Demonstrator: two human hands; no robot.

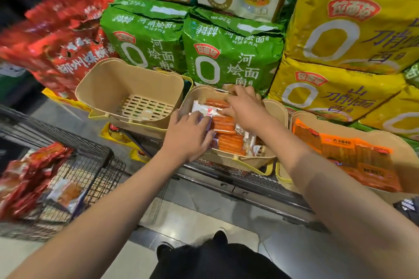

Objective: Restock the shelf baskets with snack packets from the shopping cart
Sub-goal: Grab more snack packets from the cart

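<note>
Two bare forearms reach out from the bottom of the view, above dark trousers and a dark shoe (pixel 220 236) on the tiled floor. The left hand (pixel 187 136) lies palm down at the near left rim of the middle basket (pixel 267 158), its fingers spread and fairly straight, pressing on the white-and-orange snack packets (pixel 226 133) stacked inside. The right hand (pixel 246 106) reaches further back over the same basket, fingers bent down onto the far end of the packets; whether it pinches one or only touches them cannot be told.

Just to the left stands an empty beige basket (pixel 102 88) with a slotted floor, and to the right a third basket (pixel 405 154) holds flat orange packets (pixel 353 154). All three sit on a wire shelf (pixel 238 173). Behind them rise stacked noodle multipacks, green (pixel 233 52) in the middle, yellow (pixel 353 29) at right and red (pixel 68 36) at left.

At the lower left the shopping cart (pixel 97 165), a dark wire one, carries red snack packets (pixel 25 183) and one pale packet (pixel 65 193).
</note>
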